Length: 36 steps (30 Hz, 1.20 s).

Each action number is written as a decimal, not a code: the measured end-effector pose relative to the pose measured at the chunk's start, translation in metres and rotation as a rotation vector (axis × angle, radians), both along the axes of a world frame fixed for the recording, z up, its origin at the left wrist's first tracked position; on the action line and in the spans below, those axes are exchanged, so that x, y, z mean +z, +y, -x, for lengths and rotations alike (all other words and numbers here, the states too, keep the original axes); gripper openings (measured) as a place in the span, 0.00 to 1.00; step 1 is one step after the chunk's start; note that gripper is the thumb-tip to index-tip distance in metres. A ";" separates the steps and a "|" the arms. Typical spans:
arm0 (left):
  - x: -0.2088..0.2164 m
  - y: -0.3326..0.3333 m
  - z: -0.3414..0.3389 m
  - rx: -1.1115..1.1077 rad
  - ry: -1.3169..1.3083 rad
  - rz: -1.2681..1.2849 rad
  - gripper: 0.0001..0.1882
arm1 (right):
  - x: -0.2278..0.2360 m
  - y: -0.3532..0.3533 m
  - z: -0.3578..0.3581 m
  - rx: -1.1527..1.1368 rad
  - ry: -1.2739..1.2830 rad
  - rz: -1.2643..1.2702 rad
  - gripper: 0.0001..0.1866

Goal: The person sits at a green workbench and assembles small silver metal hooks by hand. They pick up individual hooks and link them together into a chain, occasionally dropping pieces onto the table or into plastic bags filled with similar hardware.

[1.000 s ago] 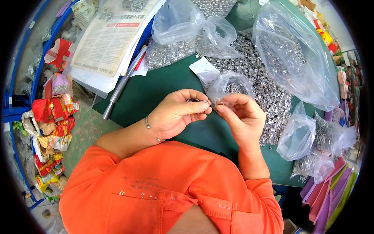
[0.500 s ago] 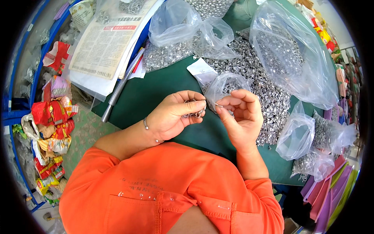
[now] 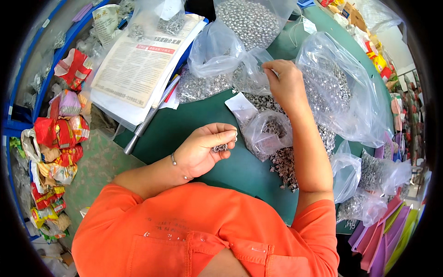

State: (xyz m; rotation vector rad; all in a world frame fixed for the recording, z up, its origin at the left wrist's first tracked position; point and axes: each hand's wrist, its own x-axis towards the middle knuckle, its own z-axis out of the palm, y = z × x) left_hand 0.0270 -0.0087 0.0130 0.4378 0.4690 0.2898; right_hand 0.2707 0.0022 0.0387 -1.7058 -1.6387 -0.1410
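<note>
My left hand is closed around a small cluster of silvery metal pieces and hovers above the green table, near my chest. My right hand reaches forward, thumb and forefinger pinched at the edge of an open clear bag; what is between them, if anything, is too small to make out. Under my right forearm spreads a heap of small shiny metal parts. Beside it stands a small open plastic bag with more such pieces and a white paper tag.
A large clear bag of metal parts lies on the right, smaller filled bags nearer me. Silvery beads fill a bag at the back. At left are a newspaper, a metal rod and snack packets.
My right hand has moved forward and away from my left, from the small bag to the open bag farther back. My left hand stays near its place, still holding the metal pieces.
</note>
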 end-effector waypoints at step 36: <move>0.002 -0.005 -0.011 0.075 -0.082 -0.019 0.14 | -0.005 -0.104 0.069 0.345 1.093 -0.003 0.04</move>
